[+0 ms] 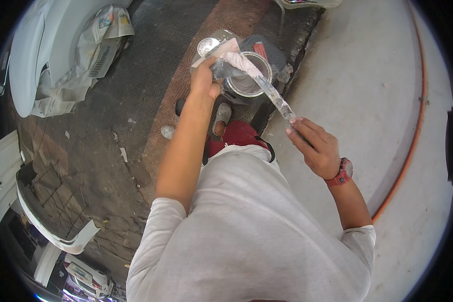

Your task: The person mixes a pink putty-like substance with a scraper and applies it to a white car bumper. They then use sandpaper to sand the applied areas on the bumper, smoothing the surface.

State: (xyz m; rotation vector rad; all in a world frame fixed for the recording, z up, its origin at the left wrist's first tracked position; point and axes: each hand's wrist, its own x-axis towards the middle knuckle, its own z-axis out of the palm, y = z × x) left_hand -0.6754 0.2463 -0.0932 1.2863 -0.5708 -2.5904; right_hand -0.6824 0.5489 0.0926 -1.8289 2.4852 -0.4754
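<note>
Through the head camera, I am looking down on both bare hands. My left hand is gripping a flat plate by its near edge, and my right hand is pinching the bare end of a long flat stick between fingers and thumb. The stick is slanting above the open tin, its far end carrying a thick lump of pink paste close to the plate; more pink is coating the plate's upper part.

I am judging the stick to be stiff and fairly light, though top-heavy with paste at the tip, so I am favouring the clean end for a firm hold. The paste is looking soft and sticky, likely to smear or drop. The plate is seeming thin and rigid, probably slick where coated, so I am counting its uncoated edge as the safe place to hold.

The stick and paste are hiding part of the tin's mouth, so I am not making out how full it is. The left fingers under the plate are staying out of sight, and I am not able to tell whether paste and plate are touching. A red piece behind the tin is showing too little to identify.
</note>
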